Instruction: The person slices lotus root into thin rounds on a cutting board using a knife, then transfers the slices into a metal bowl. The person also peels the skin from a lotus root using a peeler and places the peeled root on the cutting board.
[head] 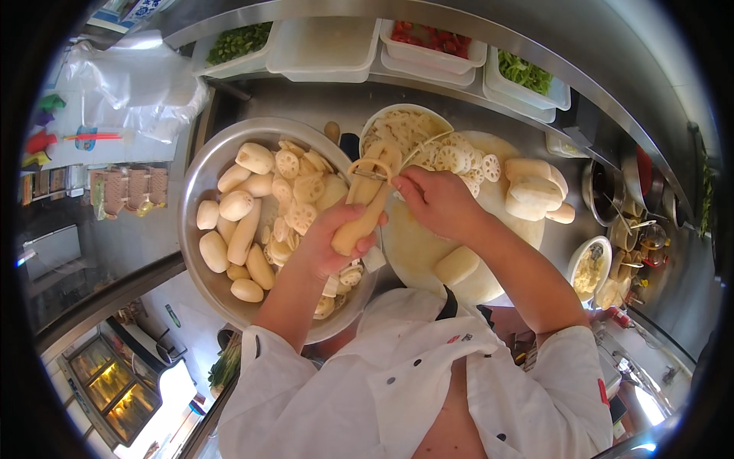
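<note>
My left hand (338,235) grips the lower end of a peeled lotus root segment (358,221), tilted up and away from me. My right hand (430,198) holds a vegetable peeler (373,168) by its handle, its blade across the upper part of the root. Below my left hand, a large steel basin (192,229) holds whole peeled lotus root segments (246,226) and cut slices (301,218). Beyond the peeler stands a bowl (407,109) of pale peelings. On the round cutting board (413,252) lie more slices (456,156), a segment near me (457,265) and a pile of segments (533,189).
Plastic tubs (324,49) with chopped greens and red peppers line the back shelf (470,92). At right stand a white bowl of yellowish paste (589,267), a dark-filled pot (602,192) and seasoning containers. Clear plastic bags (137,86) lie at upper left.
</note>
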Available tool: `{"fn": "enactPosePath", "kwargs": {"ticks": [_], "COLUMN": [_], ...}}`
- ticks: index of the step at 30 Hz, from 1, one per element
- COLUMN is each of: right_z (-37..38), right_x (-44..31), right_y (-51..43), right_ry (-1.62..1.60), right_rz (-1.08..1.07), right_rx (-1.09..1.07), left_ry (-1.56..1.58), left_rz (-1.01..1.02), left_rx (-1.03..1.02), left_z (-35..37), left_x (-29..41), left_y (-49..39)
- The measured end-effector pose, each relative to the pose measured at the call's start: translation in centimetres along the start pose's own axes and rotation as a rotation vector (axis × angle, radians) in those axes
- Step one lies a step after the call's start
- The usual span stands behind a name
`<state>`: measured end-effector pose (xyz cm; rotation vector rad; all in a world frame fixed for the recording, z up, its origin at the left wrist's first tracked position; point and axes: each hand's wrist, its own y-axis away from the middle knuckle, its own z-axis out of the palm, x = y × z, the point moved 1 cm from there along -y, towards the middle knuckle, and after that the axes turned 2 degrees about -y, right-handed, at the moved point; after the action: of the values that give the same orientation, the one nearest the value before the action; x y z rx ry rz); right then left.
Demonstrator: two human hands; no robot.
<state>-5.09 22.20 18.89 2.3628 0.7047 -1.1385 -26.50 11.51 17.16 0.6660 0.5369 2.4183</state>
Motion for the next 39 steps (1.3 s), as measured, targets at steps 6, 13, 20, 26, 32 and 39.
{"fn": "enactPosePath", "kwargs": {"ticks": [6,13,20,26,32,39], "right_z": [1.6,0.6,-0.6,3.0,0.6,0.5], "right_x": [4.5,8.5,3.5,9.9,4.7,-1.0], "right_y": [-1.9,-2.3,-2.2,-2.1,-0.7,1.0], "right_ry": [0.119,0.182,0.208,0.255,0.098,0.050], "right_rz": [-0.017,0.050,0.068,0.302,0.242,-0.025], "right_rx": [0.106,0.342,0.342,0.185,0.166,0.042], "left_ry": [0.029,0.015,-0.214,-0.024,0.018,0.027], "left_rz": [-0.015,0.032,0.196,0.044,0.035,-0.001], "left_rx": [0.038,0.037,0.089,0.062,0.067,0.058], "left_z": [-0.5,0.0,-0.3,-0.9,-1.1,-0.2], "left_x": [-0.5,-0.4,-0.7,-0.6,-0.8,-0.5], "left_y": [-0.2,0.5,1.7,0.8,0.5,0.0]}}
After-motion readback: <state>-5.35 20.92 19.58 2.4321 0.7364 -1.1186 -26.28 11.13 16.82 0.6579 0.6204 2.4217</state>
